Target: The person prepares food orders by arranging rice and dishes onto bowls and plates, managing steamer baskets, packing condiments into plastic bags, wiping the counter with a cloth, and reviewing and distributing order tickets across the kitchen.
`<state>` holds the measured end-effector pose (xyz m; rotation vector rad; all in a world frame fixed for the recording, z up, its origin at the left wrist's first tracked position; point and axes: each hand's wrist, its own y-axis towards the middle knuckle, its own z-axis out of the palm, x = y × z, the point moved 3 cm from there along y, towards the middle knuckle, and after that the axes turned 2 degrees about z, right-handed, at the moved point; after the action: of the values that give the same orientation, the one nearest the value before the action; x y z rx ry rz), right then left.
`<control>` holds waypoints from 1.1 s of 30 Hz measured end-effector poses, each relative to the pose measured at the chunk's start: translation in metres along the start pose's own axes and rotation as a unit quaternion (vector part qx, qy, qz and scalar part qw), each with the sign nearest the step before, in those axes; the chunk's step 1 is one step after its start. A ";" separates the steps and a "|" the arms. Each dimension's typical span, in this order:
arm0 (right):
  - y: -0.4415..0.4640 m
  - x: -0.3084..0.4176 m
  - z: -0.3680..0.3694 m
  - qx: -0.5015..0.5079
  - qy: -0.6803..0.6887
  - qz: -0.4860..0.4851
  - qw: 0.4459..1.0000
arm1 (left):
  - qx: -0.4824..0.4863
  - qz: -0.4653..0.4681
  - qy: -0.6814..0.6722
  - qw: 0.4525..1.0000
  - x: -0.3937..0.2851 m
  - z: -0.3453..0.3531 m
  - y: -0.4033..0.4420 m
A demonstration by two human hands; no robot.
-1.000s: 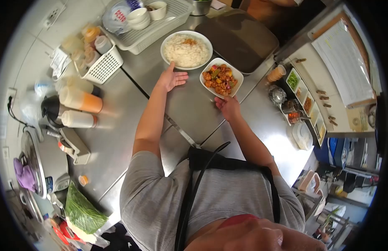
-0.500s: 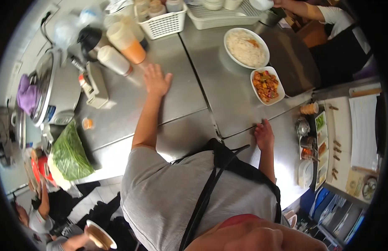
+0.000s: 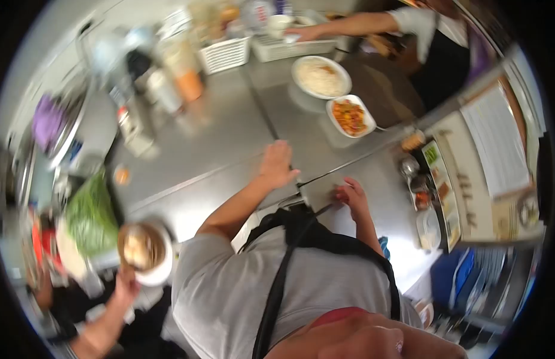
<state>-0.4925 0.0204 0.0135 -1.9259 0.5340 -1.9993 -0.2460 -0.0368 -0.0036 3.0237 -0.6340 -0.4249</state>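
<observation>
My left hand (image 3: pixel 277 163) is open over the steel counter (image 3: pixel 211 134), beside the dark seam between its sections. It holds nothing. Nearer my body on the right, my right hand (image 3: pixel 351 196) has loosely bent fingers, apart, and I see nothing in them. Beyond the hands stands a white oval bowl of pale food, perhaps rice or noodles (image 3: pixel 320 78). Touching or very near it is a white square dish of reddish-orange chopped food (image 3: pixel 350 116). A black apron (image 3: pixel 277 230) lies between my arms and my body.
Squeeze bottles (image 3: pixel 187 84) and a white basket (image 3: pixel 226 55) line the back. A bag of greens (image 3: pixel 92 212) sits left. One co-worker's hand (image 3: pixel 304 34) reaches in at the back; another's hand (image 3: pixel 126 286) holds a bowl (image 3: pixel 160 266). Ingredient trays (image 3: pixel 442 179) stand right.
My left hand has lifted or slid off the far counter and come back toward my body, rightward. The right hand shifted slightly. The lower-left co-worker's bowl came up beside the counter. The view turned.
</observation>
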 end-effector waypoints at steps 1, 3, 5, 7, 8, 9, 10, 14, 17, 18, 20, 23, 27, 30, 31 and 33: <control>-0.009 -0.004 -0.002 0.004 -0.031 -0.020 0.999 | 0.004 -0.002 -0.024 1.000 -0.008 0.001 -0.007; -0.016 -0.026 -0.016 0.017 -0.090 -0.067 0.994 | -0.031 0.037 -0.039 0.998 -0.026 -0.001 -0.030; -0.022 -0.050 -0.032 0.027 -0.131 -0.111 0.985 | -0.062 0.094 -0.120 0.986 -0.037 0.016 -0.049; -0.031 -0.060 -0.042 0.027 -0.163 -0.136 0.977 | 0.004 0.167 -0.237 0.957 -0.054 0.009 -0.072; -0.033 -0.064 -0.049 0.024 -0.177 -0.145 0.973 | 0.068 0.101 -0.283 0.951 -0.061 0.007 -0.086; -0.040 -0.066 -0.051 0.017 -0.188 -0.157 0.969 | 0.132 0.039 -0.325 0.936 -0.069 0.006 -0.098; -0.048 -0.063 -0.052 0.024 -0.217 -0.183 0.959 | 0.196 -0.018 -0.367 0.909 -0.076 0.010 -0.109; -0.054 -0.067 -0.048 0.013 -0.288 -0.273 0.918 | -0.013 -0.174 -0.397 0.901 -0.068 0.045 -0.186; -0.053 -0.077 -0.048 -0.005 -0.323 -0.341 0.883 | -0.174 -0.286 -0.524 0.783 -0.051 0.026 -0.252; -0.055 -0.079 -0.047 -0.005 -0.316 -0.353 0.880 | -0.257 -0.298 -0.525 0.755 -0.023 0.033 -0.273; -0.059 -0.079 -0.045 -0.029 -0.334 -0.351 0.874 | -0.368 -0.421 -0.478 0.677 0.019 -0.012 -0.306; -0.076 -0.070 -0.039 -0.025 -0.299 -0.410 0.861 | -0.484 -0.465 -0.475 0.569 0.113 -0.031 -0.350; -0.082 -0.067 -0.033 -0.059 -0.282 -0.408 0.867 | -0.474 -0.536 -0.517 0.470 0.178 -0.058 -0.360; -0.080 -0.070 -0.033 -0.088 -0.334 -0.420 0.839 | -0.418 -0.587 -0.508 0.473 0.226 -0.046 -0.351; -0.083 -0.066 -0.031 -0.097 -0.358 -0.426 0.825 | -0.440 -0.599 -0.465 0.481 0.215 -0.053 -0.340; -0.089 -0.059 -0.029 -0.106 -0.385 -0.429 0.810 | -0.458 -0.604 -0.442 0.479 0.208 -0.059 -0.330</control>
<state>-0.5163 0.1276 0.0029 -3.2250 -0.4382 -1.2541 0.0826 0.1814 -0.0262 1.4010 1.4652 -1.5931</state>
